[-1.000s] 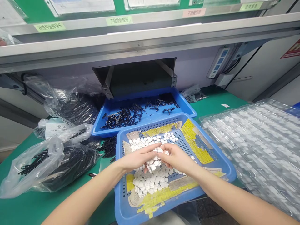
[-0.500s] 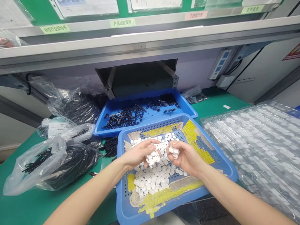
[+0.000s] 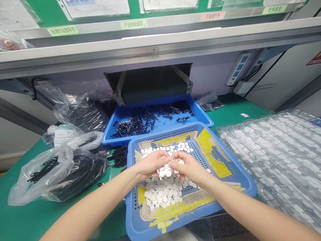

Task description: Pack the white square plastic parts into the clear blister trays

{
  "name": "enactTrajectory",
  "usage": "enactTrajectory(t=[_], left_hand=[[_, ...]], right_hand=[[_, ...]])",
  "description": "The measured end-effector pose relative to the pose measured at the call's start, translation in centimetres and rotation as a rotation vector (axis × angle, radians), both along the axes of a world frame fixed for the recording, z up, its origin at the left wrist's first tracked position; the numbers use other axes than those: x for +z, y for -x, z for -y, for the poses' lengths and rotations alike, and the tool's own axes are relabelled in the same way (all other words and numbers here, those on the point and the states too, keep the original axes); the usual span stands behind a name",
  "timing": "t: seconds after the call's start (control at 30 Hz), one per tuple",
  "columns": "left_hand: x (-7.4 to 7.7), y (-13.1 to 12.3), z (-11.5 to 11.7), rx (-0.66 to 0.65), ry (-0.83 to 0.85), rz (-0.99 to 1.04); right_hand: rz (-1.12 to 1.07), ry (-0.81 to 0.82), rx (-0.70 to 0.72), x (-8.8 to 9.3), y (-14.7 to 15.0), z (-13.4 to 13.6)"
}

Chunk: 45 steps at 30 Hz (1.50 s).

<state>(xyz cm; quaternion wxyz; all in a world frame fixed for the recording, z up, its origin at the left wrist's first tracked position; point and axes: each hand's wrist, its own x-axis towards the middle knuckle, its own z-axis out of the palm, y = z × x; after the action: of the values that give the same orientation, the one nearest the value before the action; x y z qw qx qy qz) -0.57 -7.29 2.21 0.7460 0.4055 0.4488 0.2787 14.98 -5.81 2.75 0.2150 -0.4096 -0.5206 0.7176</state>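
My left hand (image 3: 152, 164) is closed around a handful of small white square plastic pieces (image 3: 165, 171), which stick out below its fingers. Right beside it, my right hand (image 3: 187, 165) has its fingers curled over more white pieces, and its fingertips meet those of my left. Both hands are above a blue perforated basket (image 3: 247, 187) patched with yellow and beige tape. Under them, a pile of the same loose white pieces (image 3: 164, 194) lies in the basket, with others scattered toward its far side.
Behind the basket sits a blue tray (image 3: 160, 125) of black plastic parts (image 3: 136, 124), below a wall opening. Clear bags of black parts (image 3: 82, 170) lie at left. At right are stacked clear plastic trays (image 3: 276, 157) with white pieces. A metal shelf edge (image 3: 155, 50) crosses above.
My right hand has moved left to meet my left hand, its fingers now touching the left's handful. The whole view has shifted slightly.
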Motion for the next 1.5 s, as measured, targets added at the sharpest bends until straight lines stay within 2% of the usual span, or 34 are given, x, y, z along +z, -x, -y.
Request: enactTrajectory(t=[0.13, 0.27, 0.33, 0.43, 0.53, 0.63, 0.73, 0.8, 0.87, 0.97, 1.07, 1.2, 1.33, 1.43, 1.5], left_hand=[[0.5, -0.3, 0.1, 0.023, -0.003, 0.038], [0.9, -0.3, 0.3, 0.024, 0.036, 0.056], [0.9, -0.2, 0.3, 0.016, 0.05, 0.063], [1.0, 0.0, 0.3, 0.022, 0.03, 0.061], [1.0, 0.1, 0.2, 0.02, 0.01, 0.058], [1.0, 0.1, 0.2, 0.031, -0.025, 0.064], [0.9, 0.0, 0.2, 0.065, -0.085, 0.056], [0.9, -0.1, 0.3, 0.063, -0.125, 0.012], [0.9, -0.2, 0.3, 0.056, -0.171, -0.057], [1.1, -0.4, 0.4, 0.053, -0.219, -0.101], [1.2, -0.3, 0.3, 0.096, -0.176, 0.006], [1.1, 0.0, 0.2, 0.212, -0.07, 0.152], [1.2, 0.1, 0.1, 0.217, 0.006, 0.221], [1.5, 0.2, 0.2, 0.196, 0.024, 0.253], [1.5, 0.2, 0.2, 0.186, 0.021, 0.266]], right_hand=[[-0.146, 0.146, -0.006, -0.5, -0.3, -0.2], [-0.349, 0.323, -0.17, -0.7, -1.1, -0.6], [-0.475, 0.383, -0.216, -0.4, -1.6, -0.8], [-0.59, 0.413, -0.209, 0.5, -2.1, -0.7], [-0.504, 0.425, -0.236, 1.4, -2.2, -0.6], [-0.268, 0.426, -0.251, 1.5, -1.7, -0.3], [-0.048, 0.35, -0.151, 1.1, -1.2, -0.1], [0.007, 0.296, -0.056, 0.9, -0.9, 0.0], [0.011, 0.262, -0.011, 0.9, -0.6, 0.1], [0.008, 0.246, -0.024, 0.8, -0.4, 0.0], [-0.062, 0.284, -0.058, 0.3, -0.6, -0.2], [-0.297, 0.387, -0.139, -0.2, -1.6, -0.6], [-0.481, 0.445, -0.11, 0.4, -2.4, -0.7], [-0.477, 0.418, -0.13, 1.3, -2.2, -0.4], [-0.366, 0.379, -0.166, 1.5, -1.9, -0.2]])
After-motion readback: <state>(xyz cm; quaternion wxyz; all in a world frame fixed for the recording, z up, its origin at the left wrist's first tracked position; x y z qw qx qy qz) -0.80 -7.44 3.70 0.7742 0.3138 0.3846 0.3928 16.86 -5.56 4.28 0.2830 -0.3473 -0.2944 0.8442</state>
